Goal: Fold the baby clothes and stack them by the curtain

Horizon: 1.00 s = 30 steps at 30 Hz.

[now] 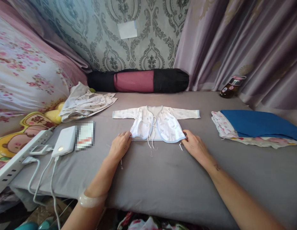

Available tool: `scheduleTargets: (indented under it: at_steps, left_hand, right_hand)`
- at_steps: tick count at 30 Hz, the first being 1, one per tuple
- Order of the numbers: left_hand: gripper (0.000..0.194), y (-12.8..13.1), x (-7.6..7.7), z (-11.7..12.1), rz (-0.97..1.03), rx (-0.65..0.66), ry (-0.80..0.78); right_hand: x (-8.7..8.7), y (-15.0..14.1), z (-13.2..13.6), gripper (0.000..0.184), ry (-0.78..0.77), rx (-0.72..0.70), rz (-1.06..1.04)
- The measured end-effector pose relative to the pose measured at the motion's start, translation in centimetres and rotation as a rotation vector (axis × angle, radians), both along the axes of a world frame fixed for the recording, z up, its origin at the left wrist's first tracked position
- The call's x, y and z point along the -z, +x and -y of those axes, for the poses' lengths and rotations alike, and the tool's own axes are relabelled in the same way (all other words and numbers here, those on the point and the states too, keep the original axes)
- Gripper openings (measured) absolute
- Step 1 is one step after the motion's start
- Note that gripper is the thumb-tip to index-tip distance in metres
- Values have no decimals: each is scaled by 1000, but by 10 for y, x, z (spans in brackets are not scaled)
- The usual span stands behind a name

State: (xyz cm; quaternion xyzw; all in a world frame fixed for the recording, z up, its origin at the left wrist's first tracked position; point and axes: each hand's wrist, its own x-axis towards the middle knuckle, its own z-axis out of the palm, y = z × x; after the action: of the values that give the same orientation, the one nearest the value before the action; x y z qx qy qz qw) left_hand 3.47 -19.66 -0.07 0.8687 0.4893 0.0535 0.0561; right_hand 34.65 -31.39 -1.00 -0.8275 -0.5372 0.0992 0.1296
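A small white baby shirt (162, 123) with pale blue edging lies spread on the grey sheet, its sleeves stretched out to both sides. Thin white tie strings hang from its front opening over the bottom hem. My left hand (121, 145) pinches the lower left corner of the hem. At the opposite lower corner, my right hand (193, 145) is closed on the cloth between thumb and fingers. A short white string dangles beside each hand. The fingertips are partly hidden by the hands themselves.
Left stand a white power strip (21, 159), a white power bank (64, 140) with cables and a blurred packet (85, 135). Crumpled cloth (86, 103) lies behind. A folded blue cloth (261, 124) sits right, near a bottle (232, 87). A long black-and-maroon roll (134, 80) lies along the wall.
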Motion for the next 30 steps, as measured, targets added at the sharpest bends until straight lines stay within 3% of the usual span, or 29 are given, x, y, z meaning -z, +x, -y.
scheduleTargets:
  at_steps: [6, 10, 13, 17, 19, 22, 26, 30]
  left_hand:
    - [27, -4, -4, 4, -103, 24, -12]
    - [28, -6, -14, 9, -65, 57, 36]
    - [29, 9, -26, 16, 60, 92, 106]
    - [23, 50, -36, 22, 203, 238, 57]
    - [21, 70, -34, 21, 199, 256, 9]
    - [15, 88, -24, 18, 161, 177, -35]
    - [13, 92, -9, 17, 124, 32, -25]
    - [15, 87, -1, 17, 131, -23, -10]
  right_hand:
    - [-5, 5, 11, 34, -7, -49, -14]
    - [-20, 5, 25, 38, 4, -92, 61]
    - [-34, -7, 22, 30, 61, -93, 136]
    - [-41, -40, -5, 21, 111, -327, 60]
    - [-39, -57, -21, 21, 91, -410, 48]
    - [-33, -74, -40, 20, 46, -450, 90]
    - [-27, -79, -52, 22, -21, -397, 140]
    - [-23, -75, -59, 24, -57, -329, 165]
